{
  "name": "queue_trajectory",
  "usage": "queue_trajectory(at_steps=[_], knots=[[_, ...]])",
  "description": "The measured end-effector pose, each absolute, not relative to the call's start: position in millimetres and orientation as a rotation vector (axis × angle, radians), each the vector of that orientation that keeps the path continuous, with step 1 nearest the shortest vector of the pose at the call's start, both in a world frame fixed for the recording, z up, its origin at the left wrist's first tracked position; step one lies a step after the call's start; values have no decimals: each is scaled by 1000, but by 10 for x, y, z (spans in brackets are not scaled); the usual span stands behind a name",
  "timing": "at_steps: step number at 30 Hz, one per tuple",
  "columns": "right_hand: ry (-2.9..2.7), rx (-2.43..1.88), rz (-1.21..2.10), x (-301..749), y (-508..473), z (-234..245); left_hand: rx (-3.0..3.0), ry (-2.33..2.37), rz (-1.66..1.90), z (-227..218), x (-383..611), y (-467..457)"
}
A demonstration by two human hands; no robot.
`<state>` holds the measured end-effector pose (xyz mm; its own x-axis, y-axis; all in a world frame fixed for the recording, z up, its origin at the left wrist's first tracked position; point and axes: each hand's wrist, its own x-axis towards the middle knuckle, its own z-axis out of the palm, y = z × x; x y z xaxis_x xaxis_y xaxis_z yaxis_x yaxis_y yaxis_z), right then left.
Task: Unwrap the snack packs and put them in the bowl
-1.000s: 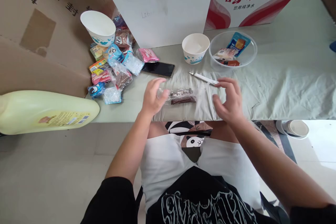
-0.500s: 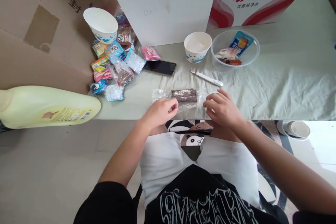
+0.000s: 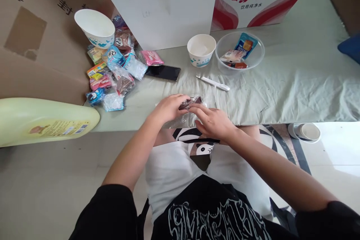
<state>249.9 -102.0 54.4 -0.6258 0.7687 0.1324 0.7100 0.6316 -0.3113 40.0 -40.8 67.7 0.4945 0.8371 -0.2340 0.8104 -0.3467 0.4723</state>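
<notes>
A: How do the hands stand?

B: The left hand (image 3: 170, 108) is curled narrow, thumb and fingers about the left end of the dark packet (image 3: 194, 101); the packet is between the hands, near the front edge of the table (image 3: 295, 97), with clear film (image 3: 178, 122) showing beside it; the right hand (image 3: 212, 123) is half spread, fingertips at the packet, thumb standing apart.

A: And how should it handle?

B: Light, I'd judge, and fairly firm (the contents are hidden, so that's a guess); the dark wrapper shines, so it may slip; the film looks thin and limp; I'd pinch the packet at its 2 ends, gently, in case it crumbles.

A: Now count, left to right.

B: 1 pale yellow bottle (image 3: 47, 122); 1 paper bowl (image 3: 98, 33) by a heap of snack packets (image 3: 114, 69), too overlapped for an exact count; 1 phone (image 3: 164, 73); 1 dark packet; 1 second paper bowl (image 3: 201, 56); 1 slim white tool (image 3: 214, 83), just beyond the hands; 1 clear plastic bowl (image 3: 260, 57) holding 3 visible packets, 1 of them a blue packet (image 3: 246, 45).
</notes>
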Motion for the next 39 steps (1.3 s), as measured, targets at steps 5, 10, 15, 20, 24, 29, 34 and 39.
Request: queue_trajectory(at_steps=[5,10,15,20,24,29,34,39], knots=[[-2770,-1568,404,2496,-1030,481,2002,1431,209,650,257,-473],[-2495,-1462,290,2472,-1030,467,1729,1476,401,585,292,-547],[-2537,-1299,401,2288,-972,483,1684,1474,466,610,394,-633],[-2390,-1859,568,2120,-1035,607,1130,1394,550,599,417,-698],[-2226,-2016,701,2131,-1081,708,660,1236,729,507,494,-766],[-1891,-1926,916,2345,-1007,550,512,980,791,438,627,-803],[-1232,-1577,1386,2575,-919,344,359,885,865,393,601,-611],[-948,-1268,1404,2701,-914,338,182,929,1174,311,347,-356]])
